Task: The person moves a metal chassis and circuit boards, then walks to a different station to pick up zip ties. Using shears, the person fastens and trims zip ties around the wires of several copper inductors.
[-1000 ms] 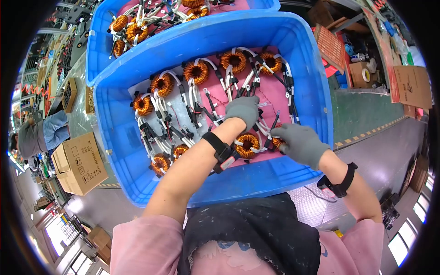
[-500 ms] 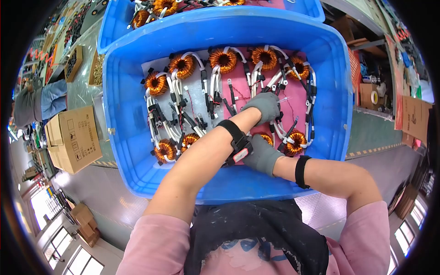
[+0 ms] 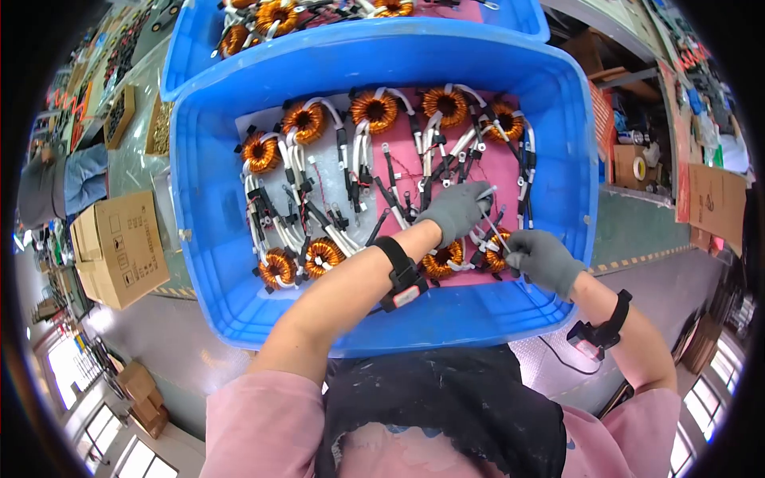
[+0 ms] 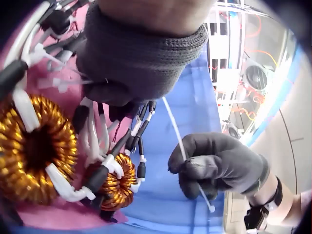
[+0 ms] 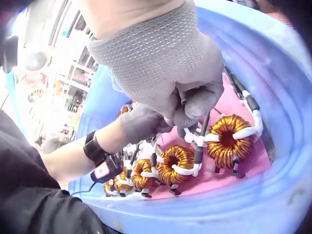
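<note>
Grey-gloved, my left hand (image 3: 458,211) is over the front half of a blue bin (image 3: 382,315), its fingers curled on white cable ties (image 4: 61,84); their heads stick out past the glove. My right hand (image 3: 546,259), also gloved, is at the bin's front right and pinches one white cable tie (image 4: 176,129) between thumb and fingers. That tie slants from the right fingers toward the left hand. Below the hands lie copper-wound ring coils (image 3: 442,259) with white and black leads. One small coil (image 4: 119,183) is close by the right hand, partly covered in the head view.
More ring coils (image 3: 374,111) line the bin's far side on pink sheet (image 3: 406,163). A second blue bin (image 3: 526,20) of coils adjoins behind. A cardboard box (image 3: 119,247) stands at left; another person's legs (image 3: 84,175) show beyond it.
My right hand moved in beside the left hand, then back out to the right, now with a cable tie between its fingers. The left hand stays over the coils.
</note>
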### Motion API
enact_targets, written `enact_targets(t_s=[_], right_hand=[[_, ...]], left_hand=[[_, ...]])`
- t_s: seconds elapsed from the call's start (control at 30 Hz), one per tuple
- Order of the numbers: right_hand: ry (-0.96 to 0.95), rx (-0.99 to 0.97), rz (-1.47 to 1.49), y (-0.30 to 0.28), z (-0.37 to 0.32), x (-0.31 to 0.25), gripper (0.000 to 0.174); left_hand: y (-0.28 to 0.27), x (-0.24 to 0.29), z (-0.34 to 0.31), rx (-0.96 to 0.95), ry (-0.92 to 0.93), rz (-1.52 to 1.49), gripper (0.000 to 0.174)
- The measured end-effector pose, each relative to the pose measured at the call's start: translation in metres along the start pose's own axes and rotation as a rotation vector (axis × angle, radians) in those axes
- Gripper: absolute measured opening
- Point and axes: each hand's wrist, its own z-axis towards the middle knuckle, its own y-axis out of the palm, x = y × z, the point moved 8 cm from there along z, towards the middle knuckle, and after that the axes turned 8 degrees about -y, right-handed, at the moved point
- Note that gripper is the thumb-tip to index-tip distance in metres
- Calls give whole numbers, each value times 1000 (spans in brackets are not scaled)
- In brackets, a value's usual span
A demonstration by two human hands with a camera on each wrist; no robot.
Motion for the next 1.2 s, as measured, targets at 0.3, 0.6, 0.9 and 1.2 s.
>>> enact_targets(t_s=[0.3,0.6,0.9,1.2], right_hand=[[289,-66,170,17,10,36,16],[328,-57,291,24,36,52,14],[169,114,348,22,60,33,10],[243,94,456,25,58,37,10]], left_hand=[[36,-16,34,-161,155,560,27],[17,-26,25,-303,-294,-98,19],[15,-35,10,-82,-252,-201,39],[14,-35,6,-109,-192,-169,37]])
